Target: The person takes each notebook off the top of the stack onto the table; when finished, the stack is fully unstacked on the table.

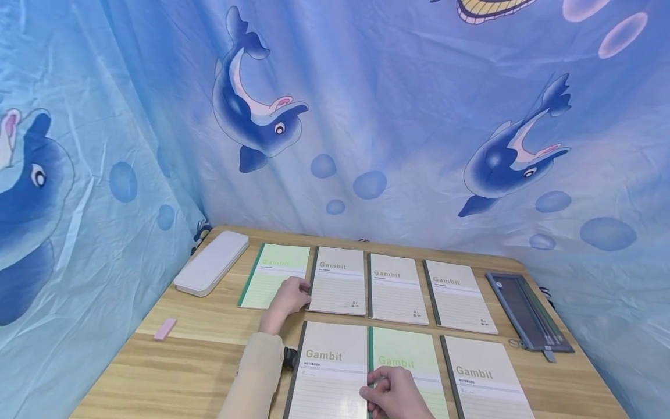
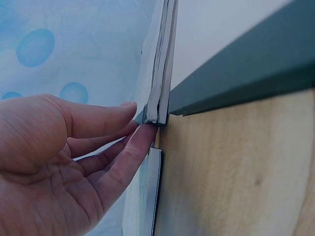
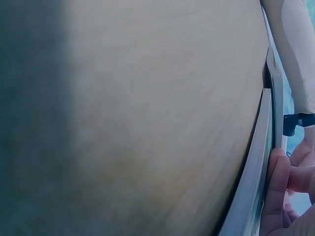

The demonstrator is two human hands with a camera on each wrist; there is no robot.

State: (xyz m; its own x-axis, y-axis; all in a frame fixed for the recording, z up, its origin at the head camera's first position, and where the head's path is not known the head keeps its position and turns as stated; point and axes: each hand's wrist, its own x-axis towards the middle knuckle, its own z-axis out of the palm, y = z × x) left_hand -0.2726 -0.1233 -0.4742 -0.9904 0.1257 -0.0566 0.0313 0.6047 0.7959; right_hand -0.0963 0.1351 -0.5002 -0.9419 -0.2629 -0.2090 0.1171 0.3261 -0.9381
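Note:
In the head view my left hand [image 1: 291, 295] reaches over the lower right of a green-covered notebook [image 1: 285, 254]. Its fingers pinch the lower left corner of a white notebook [image 1: 339, 291] in the back row. From the left wrist view, the thumb and fingers [image 2: 130, 147] meet at that notebook's corner [image 2: 161, 73]. At the front, my right hand [image 1: 395, 393] pinches the right edge of another white notebook [image 1: 330, 375], beside a green-spined notebook [image 1: 410, 343]. The right wrist view shows fingers [image 3: 276, 172] at the notebook edge [image 3: 277, 108].
Two more white notebooks [image 1: 396, 291] [image 1: 460, 299] continue the back row; another [image 1: 487, 378] lies front right. A white case [image 1: 211, 262] and pink eraser [image 1: 165, 329] sit left, a dark zip pouch [image 1: 528, 314] right. Dolphin-print curtains [image 1: 398, 116] surround the wooden table [image 1: 152, 372].

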